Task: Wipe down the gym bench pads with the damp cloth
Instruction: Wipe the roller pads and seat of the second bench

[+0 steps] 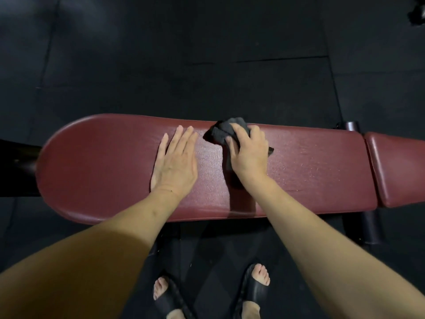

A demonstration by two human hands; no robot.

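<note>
A long dark-red bench pad point(96, 171) runs across the view, rounded at its left end. A second red pad point(400, 171) joins it at the right. My left hand point(176, 163) lies flat on the long pad with straight fingers. Just to its right, my right hand point(249, 153) grips a bunched dark grey cloth point(220, 132) and presses it against the pad near the far edge. The pad's surface glistens around and between my hands.
Black rubber floor tiles point(161, 54) surround the bench. Dark frame parts show at the left end point(16, 166) and a leg under the right point(370, 229). My feet in black slides point(255, 288) stand close to the bench's near side.
</note>
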